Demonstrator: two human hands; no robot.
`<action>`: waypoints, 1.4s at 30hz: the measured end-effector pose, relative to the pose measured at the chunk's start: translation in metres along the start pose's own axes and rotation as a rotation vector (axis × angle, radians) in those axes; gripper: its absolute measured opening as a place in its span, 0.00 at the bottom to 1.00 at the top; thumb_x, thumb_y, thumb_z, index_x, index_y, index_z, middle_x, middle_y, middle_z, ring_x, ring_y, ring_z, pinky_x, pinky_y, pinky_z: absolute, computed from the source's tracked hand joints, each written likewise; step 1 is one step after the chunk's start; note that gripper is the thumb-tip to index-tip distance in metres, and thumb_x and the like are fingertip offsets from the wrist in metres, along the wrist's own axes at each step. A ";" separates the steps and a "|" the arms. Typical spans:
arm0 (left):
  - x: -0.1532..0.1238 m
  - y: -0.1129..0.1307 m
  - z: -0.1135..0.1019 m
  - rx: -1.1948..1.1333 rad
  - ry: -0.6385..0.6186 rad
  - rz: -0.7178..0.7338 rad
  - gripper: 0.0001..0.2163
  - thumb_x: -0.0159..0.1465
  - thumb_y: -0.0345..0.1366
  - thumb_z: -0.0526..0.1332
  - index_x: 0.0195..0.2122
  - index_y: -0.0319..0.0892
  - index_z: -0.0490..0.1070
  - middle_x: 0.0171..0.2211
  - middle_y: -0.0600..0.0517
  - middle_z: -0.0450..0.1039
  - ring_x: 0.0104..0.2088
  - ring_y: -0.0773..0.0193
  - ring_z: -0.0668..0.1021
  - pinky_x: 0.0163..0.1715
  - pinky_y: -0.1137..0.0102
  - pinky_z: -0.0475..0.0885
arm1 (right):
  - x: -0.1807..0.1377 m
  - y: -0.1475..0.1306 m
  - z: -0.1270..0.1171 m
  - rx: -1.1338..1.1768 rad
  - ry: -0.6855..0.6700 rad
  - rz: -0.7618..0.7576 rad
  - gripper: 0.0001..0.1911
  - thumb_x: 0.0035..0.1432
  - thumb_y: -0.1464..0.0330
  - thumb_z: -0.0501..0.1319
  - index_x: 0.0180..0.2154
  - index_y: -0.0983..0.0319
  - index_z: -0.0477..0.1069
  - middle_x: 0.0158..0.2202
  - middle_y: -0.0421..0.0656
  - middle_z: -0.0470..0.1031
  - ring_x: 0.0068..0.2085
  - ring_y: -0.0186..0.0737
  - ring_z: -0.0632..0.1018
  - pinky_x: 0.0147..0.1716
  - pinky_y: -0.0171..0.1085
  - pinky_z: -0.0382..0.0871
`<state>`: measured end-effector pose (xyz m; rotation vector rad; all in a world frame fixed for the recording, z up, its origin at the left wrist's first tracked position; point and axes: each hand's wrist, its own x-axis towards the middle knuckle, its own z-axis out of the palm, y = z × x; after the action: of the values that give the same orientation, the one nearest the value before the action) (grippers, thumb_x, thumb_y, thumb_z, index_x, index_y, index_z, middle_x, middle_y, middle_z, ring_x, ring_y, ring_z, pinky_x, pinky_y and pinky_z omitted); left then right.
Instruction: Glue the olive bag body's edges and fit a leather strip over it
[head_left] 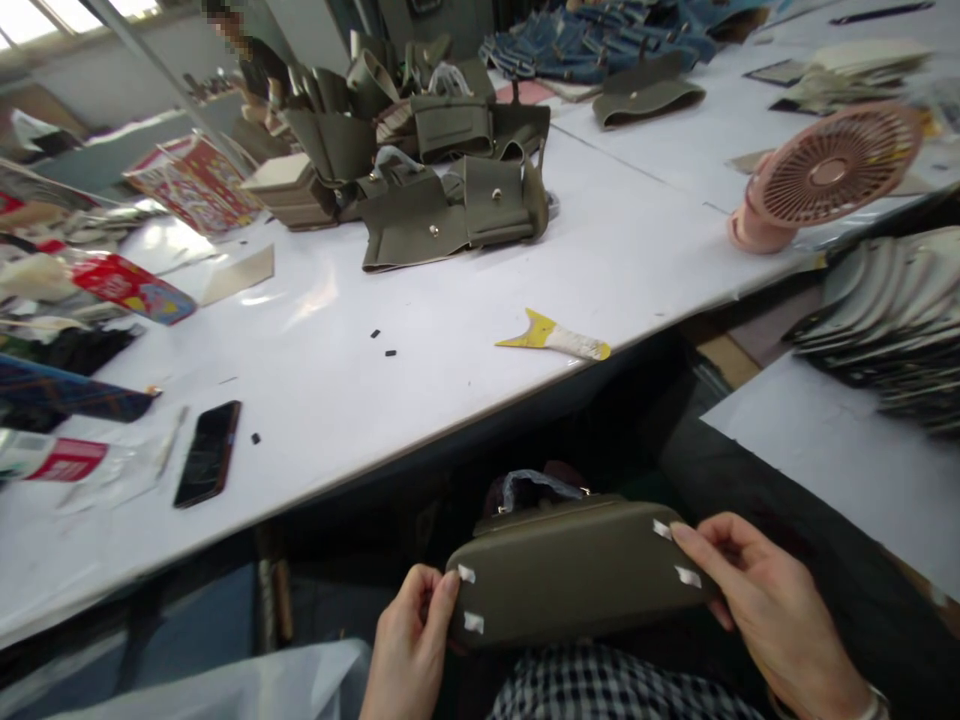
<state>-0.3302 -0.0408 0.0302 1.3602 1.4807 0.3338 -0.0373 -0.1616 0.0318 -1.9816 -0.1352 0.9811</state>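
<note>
An olive-green handbag (570,580) is held over my lap, below the table's front edge, its flat bottom turned toward me. Small white tape pieces sit near the corners of that bottom. My left hand (416,630) grips the bag's left end, thumb near the tape. At the right end my right hand (772,610) pinches the edge, its thumb by the upper tape piece. The fingers behind the bag are partly hidden. A handle (540,487) in clear wrapping shows on the bag's far side.
On the white table (420,420) lie a phone (208,453), a yellow forked tool (555,337) and small black bits. Olive bag pieces (457,205) are piled at the back. A pink fan (825,175) stands right, above stacked dark pieces (885,330). A person (262,75) is far left.
</note>
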 end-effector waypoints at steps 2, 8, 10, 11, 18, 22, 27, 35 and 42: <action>-0.001 0.004 0.002 -0.008 0.017 0.009 0.23 0.61 0.59 0.57 0.25 0.42 0.63 0.19 0.58 0.60 0.20 0.69 0.66 0.19 0.76 0.64 | 0.001 0.003 -0.001 -0.002 0.018 0.004 0.29 0.40 0.42 0.69 0.27 0.60 0.66 0.21 0.35 0.64 0.19 0.28 0.62 0.12 0.28 0.55; -0.001 0.004 0.004 0.082 0.038 0.041 0.20 0.66 0.54 0.54 0.27 0.42 0.62 0.21 0.58 0.60 0.22 0.69 0.66 0.21 0.76 0.61 | 0.008 0.006 -0.003 -0.023 0.032 0.023 0.30 0.37 0.42 0.70 0.29 0.60 0.68 0.22 0.37 0.67 0.20 0.29 0.64 0.13 0.28 0.58; 0.000 0.003 0.004 0.119 0.042 0.059 0.19 0.67 0.53 0.53 0.28 0.42 0.62 0.21 0.58 0.60 0.22 0.69 0.66 0.21 0.76 0.61 | 0.008 0.006 -0.001 0.000 0.064 0.007 0.31 0.35 0.43 0.71 0.30 0.60 0.67 0.22 0.37 0.67 0.20 0.30 0.64 0.12 0.28 0.58; 0.000 0.003 0.005 0.141 0.046 0.071 0.19 0.67 0.52 0.53 0.28 0.43 0.61 0.20 0.58 0.60 0.22 0.69 0.67 0.21 0.75 0.61 | 0.007 0.005 0.001 0.019 0.077 -0.016 0.31 0.34 0.44 0.71 0.32 0.59 0.67 0.24 0.37 0.67 0.20 0.32 0.65 0.11 0.28 0.58; 0.004 0.017 -0.003 0.524 0.172 0.606 0.17 0.68 0.32 0.53 0.57 0.49 0.65 0.59 0.46 0.65 0.58 0.54 0.70 0.54 0.56 0.69 | 0.012 0.006 -0.003 -0.315 0.102 -0.660 0.21 0.58 0.54 0.61 0.50 0.56 0.69 0.40 0.42 0.73 0.36 0.38 0.76 0.31 0.35 0.76; 0.010 0.030 -0.012 0.796 -0.191 0.938 0.36 0.57 0.16 0.47 0.64 0.54 0.60 0.68 0.56 0.54 0.69 0.56 0.53 0.66 0.50 0.54 | 0.022 -0.007 -0.015 -0.661 -0.249 -1.134 0.23 0.66 0.72 0.48 0.58 0.51 0.67 0.61 0.39 0.67 0.63 0.45 0.65 0.60 0.48 0.66; 0.009 0.049 -0.003 0.892 -0.220 0.966 0.28 0.57 0.20 0.50 0.58 0.43 0.69 0.63 0.50 0.65 0.64 0.56 0.64 0.65 0.53 0.60 | 0.018 -0.029 -0.013 -0.885 -0.350 -1.301 0.23 0.66 0.74 0.47 0.59 0.58 0.66 0.60 0.40 0.69 0.66 0.43 0.60 0.64 0.51 0.60; -0.007 0.042 0.049 0.987 -0.047 1.036 0.31 0.70 0.48 0.49 0.69 0.36 0.46 0.70 0.45 0.47 0.70 0.53 0.50 0.68 0.54 0.48 | -0.013 -0.010 0.032 -1.263 -0.289 -1.514 0.44 0.60 0.51 0.60 0.68 0.65 0.47 0.69 0.49 0.50 0.68 0.54 0.54 0.63 0.55 0.58; -0.001 0.031 0.053 1.077 0.023 1.083 0.31 0.70 0.49 0.48 0.70 0.41 0.41 0.71 0.45 0.44 0.70 0.51 0.49 0.67 0.53 0.47 | -0.012 0.000 0.036 -1.349 -0.113 -1.596 0.43 0.57 0.54 0.64 0.66 0.67 0.53 0.69 0.53 0.50 0.68 0.56 0.55 0.62 0.53 0.58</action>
<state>-0.2702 -0.0539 0.0325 2.9902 0.7466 0.1913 -0.0696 -0.1425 0.0284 -1.8285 -2.4500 -0.2758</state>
